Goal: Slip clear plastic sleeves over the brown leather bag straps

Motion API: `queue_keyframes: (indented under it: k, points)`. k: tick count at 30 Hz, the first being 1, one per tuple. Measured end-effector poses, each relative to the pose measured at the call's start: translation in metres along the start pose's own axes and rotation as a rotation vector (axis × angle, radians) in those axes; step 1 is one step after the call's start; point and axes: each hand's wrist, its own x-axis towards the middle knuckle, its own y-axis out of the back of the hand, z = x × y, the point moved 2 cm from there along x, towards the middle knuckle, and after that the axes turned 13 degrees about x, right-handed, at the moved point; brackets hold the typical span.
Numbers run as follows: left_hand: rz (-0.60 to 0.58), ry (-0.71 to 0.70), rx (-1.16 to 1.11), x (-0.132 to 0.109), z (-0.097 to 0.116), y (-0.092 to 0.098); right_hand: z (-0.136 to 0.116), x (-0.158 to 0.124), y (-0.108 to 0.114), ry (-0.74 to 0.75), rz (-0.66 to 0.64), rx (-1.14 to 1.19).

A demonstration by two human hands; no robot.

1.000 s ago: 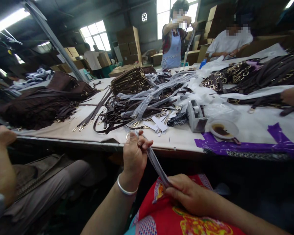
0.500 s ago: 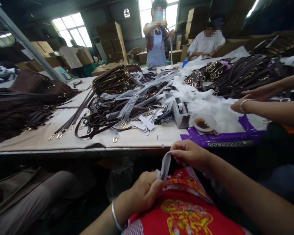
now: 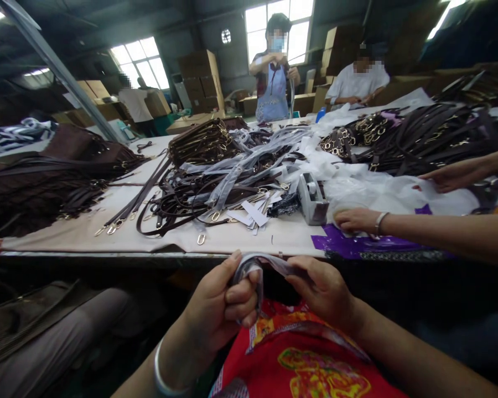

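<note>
A strap in a clear plastic sleeve (image 3: 271, 260) runs between my two hands, just in front of the table edge. My left hand (image 3: 222, 301), with a silver bangle on the wrist, is closed around one end, and the strap loops over its fingers. My right hand (image 3: 330, 287) pinches the strap a little to the right; its fingertips are partly hidden. Below my hands lies the red apron (image 3: 311, 354) with a yellow print. On the table ahead, dark brown straps (image 3: 182, 193) with gold buckles lie in a tangled heap, some in plastic sleeves (image 3: 228, 179).
A grey tape dispenser (image 3: 313, 202) stands beside white paper tags (image 3: 255, 215). From the right, a co-worker's hand (image 3: 357, 220) reaches to purple tape (image 3: 340, 243); the other hand (image 3: 452, 176) touches white plastic bags (image 3: 382, 190). Brown bags (image 3: 37, 182) are piled left. People work behind.
My left hand has risen and turned, and the strap now loops around its fingers. My right hand has lowered slightly. The co-worker's near hand has moved left over the dish.
</note>
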Motion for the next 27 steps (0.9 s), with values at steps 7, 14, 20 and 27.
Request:
queue_keyframes:
  k: [7, 14, 20, 27]
  points:
    - [0.047, 0.033, 0.091, 0.000, -0.008, 0.007, -0.010, 0.014, 0.001, 0.076, 0.061, -0.002]
    - [0.070, 0.170, 0.260, 0.004, -0.038, 0.012, -0.020, 0.039, -0.001, 0.095, 0.054, 0.064]
    - [0.059, 0.165, 0.205, 0.004, -0.043, 0.011, -0.014, 0.030, -0.019, -0.051, -0.177, 0.321]
    - [0.027, 0.104, 0.054, 0.006, -0.037, 0.010, -0.017, 0.028, -0.022, -0.101, -0.149, 0.288]
